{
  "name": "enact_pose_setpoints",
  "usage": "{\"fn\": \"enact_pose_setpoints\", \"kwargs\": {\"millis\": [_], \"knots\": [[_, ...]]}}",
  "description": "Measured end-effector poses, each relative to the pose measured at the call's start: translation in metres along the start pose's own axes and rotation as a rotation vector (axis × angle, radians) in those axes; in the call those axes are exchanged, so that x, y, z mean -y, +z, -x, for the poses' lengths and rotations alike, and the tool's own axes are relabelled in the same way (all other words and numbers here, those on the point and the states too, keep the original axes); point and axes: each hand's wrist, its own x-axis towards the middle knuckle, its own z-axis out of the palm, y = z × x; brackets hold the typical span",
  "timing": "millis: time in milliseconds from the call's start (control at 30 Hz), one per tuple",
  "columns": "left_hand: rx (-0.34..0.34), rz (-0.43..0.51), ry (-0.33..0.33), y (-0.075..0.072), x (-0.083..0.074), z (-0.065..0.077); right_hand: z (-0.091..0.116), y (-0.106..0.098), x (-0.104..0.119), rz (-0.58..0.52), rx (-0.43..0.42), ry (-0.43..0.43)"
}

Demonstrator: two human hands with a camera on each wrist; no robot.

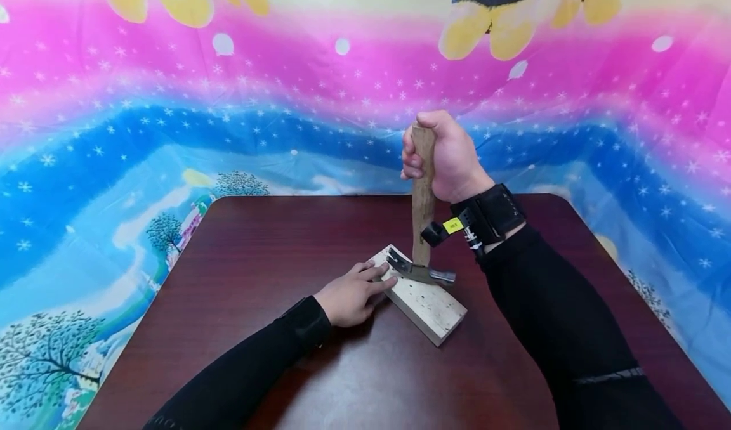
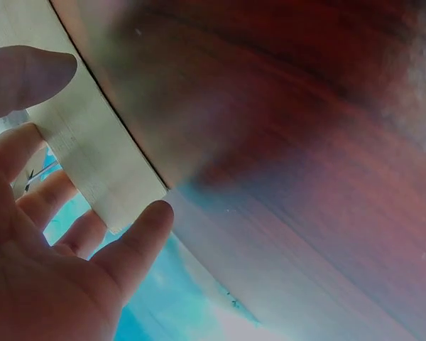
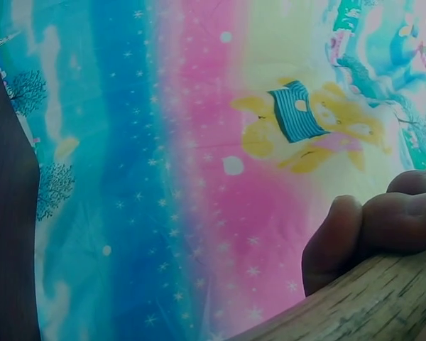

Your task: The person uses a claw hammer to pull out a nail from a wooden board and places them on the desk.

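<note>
A pale wooden block with dark specks and holes lies at a slant on the table. My left hand reaches to its far left end, fingers extended onto its top. Seen from the left wrist, the fingers spread along the block's side, with the thumb lying over it. My right hand grips a claw hammer high on its wooden handle, which stands nearly upright. The hammer's metal head is down over the block's top, claw towards the left fingers. In the right wrist view, curled fingers wrap the handle.
The dark red-brown table has rounded far corners. Behind and beside it hangs a printed cloth in pink, blue and yellow. A strap with a small camera sits on the right wrist, close beside the hammer handle.
</note>
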Motion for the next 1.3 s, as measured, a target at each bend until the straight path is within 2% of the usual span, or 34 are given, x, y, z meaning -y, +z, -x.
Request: {"fn": "enact_pose_setpoints", "kwargs": {"millis": [400, 600, 700, 833, 967, 1067, 1200, 1300], "knots": [[-0.011, 0.000, 0.009, 0.003, -0.002, -0.002, 0.006, -0.002, 0.002, 0.017, 0.000, -0.006], [-0.003, 0.027, -0.009, 0.003, -0.003, -0.001, 0.013, -0.011, 0.004, -0.026, 0.027, -0.023], [-0.003, 0.031, -0.018, 0.002, -0.002, 0.000, 0.021, -0.019, 0.007, -0.076, 0.029, -0.066], [0.011, 0.034, -0.042, -0.001, 0.001, 0.003, 0.037, -0.032, 0.010, -0.153, 0.018, -0.174], [0.033, 0.021, -0.066, -0.004, 0.005, 0.007, 0.051, -0.039, 0.011, -0.209, 0.071, -0.251], [0.041, 0.021, -0.065, -0.004, 0.005, 0.007, 0.058, -0.043, 0.011, -0.266, 0.118, -0.259], [0.039, 0.037, -0.055, -0.004, 0.000, 0.003, 0.066, -0.052, 0.013, -0.320, 0.141, -0.266], [0.053, 0.043, -0.061, -0.004, -0.004, -0.001, 0.073, -0.061, 0.014, -0.318, 0.120, -0.272]]}}
